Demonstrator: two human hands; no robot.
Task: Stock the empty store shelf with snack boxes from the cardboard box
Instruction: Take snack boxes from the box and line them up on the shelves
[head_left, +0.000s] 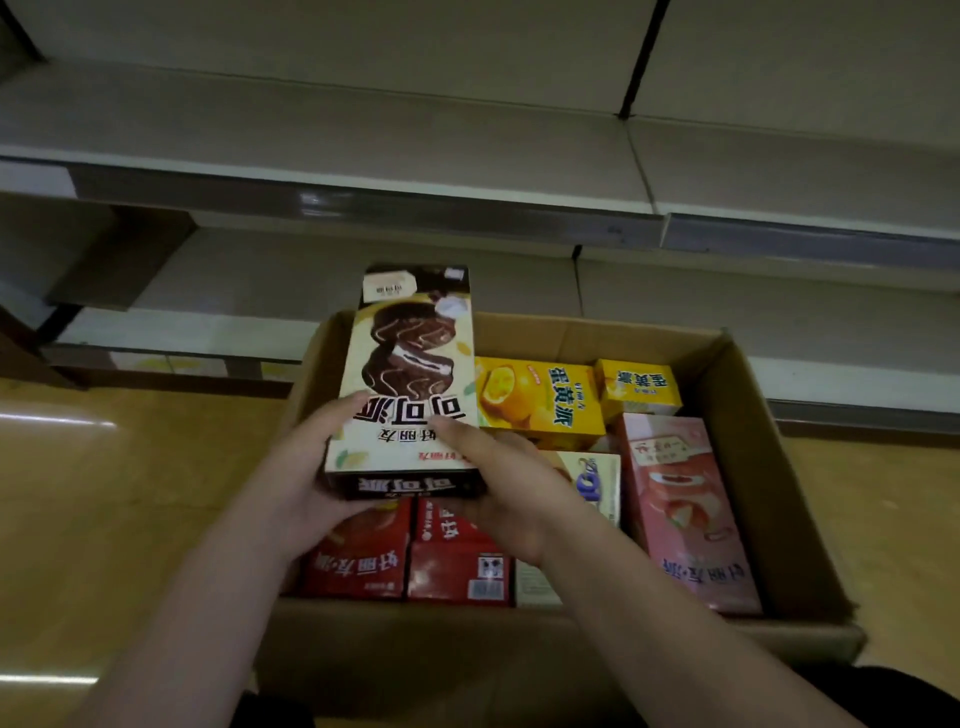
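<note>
Chocolate box (410, 384), a tall pack with dark round cakes printed on a cream front, is held above the carton (753, 467), over its left half, tilted so that its far end leans toward the shelf (363, 140). Both hands grip its near end. Left hand (306, 483) wraps the lower left corner, thumb lying on the printed front. Right hand (498, 483) clasps the lower right corner, thumb on the front and fingers curled beneath the dark end panel.

Inside the carton, other packs remain. Two red boxes (358, 561) lie side by side at the near left, directly under the chocolate box. A yellow box (540, 400) sits at the far middle, touching the chocolate box's right edge in this view, and a smaller yellow box (639, 387) stands just beside it toward the far right corner. A pink box (685, 509) lies along the carton's right wall. Between the pink box and the right hand a pale box (597, 483) with blue print shows partly; its lower part is hidden by the wrist.

Beyond the carton, the shelf runs across the view in grey tiers with bare boards. The carton rests on a yellowish floor (104, 493) with glare streaks to its left.
</note>
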